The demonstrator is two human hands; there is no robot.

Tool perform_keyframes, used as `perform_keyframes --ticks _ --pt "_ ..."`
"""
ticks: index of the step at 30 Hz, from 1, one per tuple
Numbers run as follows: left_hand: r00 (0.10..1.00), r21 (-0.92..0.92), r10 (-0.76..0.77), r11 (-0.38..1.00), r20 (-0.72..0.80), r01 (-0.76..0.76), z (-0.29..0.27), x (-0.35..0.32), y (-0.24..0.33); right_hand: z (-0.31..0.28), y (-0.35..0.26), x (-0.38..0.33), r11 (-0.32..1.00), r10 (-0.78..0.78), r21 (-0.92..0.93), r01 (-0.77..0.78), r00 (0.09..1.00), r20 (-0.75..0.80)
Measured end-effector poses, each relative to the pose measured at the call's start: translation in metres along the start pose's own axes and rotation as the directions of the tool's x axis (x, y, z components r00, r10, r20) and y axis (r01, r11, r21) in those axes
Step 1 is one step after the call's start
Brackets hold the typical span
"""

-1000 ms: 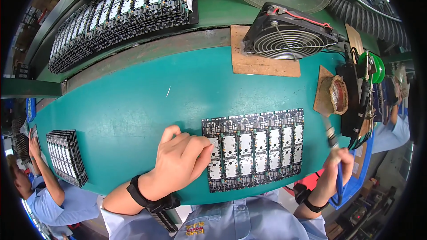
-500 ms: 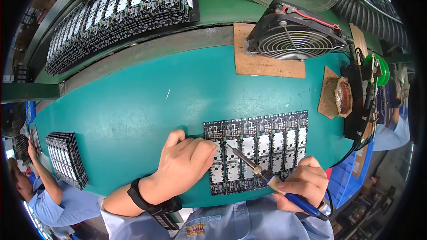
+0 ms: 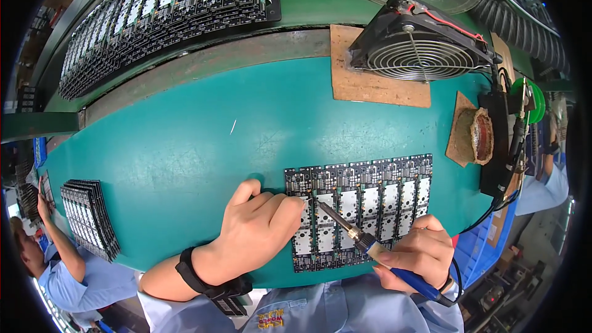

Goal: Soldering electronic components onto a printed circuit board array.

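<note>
A panel of dark circuit boards [image 3: 394, 176] with white rectangles lies flat on the green mat in front of me. My right hand [image 3: 425, 250] grips the blue handle of a soldering iron [image 3: 368, 243], which slants up to the left. Its tip is over the left part of the panel, close to my left fingertips; whether it touches is too small to tell. My left hand [image 3: 262, 225] is closed at the panel's left edge, thumb and fingers drawn together. Whatever they pinch is hidden behind the fingers. A black band circles the left wrist.
A fan [image 3: 425, 55] stands on a brown board at the back. Right of it are a brown round cup [image 3: 483, 135] and a green spool [image 3: 538, 102]. Board stacks lie at left [image 3: 89, 219] and on the rear shelf [image 3: 166, 12]. Another person [image 3: 92, 280] works at left.
The whole view has shifted slightly, so the panel and fan appear a little farther right. Both hands keep nearly the same pose, and the iron's tip stays by the left fingers.
</note>
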State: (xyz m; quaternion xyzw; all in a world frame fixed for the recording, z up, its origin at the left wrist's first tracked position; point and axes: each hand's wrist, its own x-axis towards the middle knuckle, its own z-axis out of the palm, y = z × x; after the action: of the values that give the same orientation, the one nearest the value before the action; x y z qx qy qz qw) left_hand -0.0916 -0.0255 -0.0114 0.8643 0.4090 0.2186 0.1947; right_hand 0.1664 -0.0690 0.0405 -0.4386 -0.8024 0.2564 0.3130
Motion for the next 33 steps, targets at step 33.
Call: perform_keyframes --ticks 33 --pt "0.970 -0.142 -0.121 0.986 -0.211 0.092 -0.007 0.002 -0.001 -0.010 0.010 -0.062 0.974 0.088 -0.139 -0.176 0.869 -0.487"
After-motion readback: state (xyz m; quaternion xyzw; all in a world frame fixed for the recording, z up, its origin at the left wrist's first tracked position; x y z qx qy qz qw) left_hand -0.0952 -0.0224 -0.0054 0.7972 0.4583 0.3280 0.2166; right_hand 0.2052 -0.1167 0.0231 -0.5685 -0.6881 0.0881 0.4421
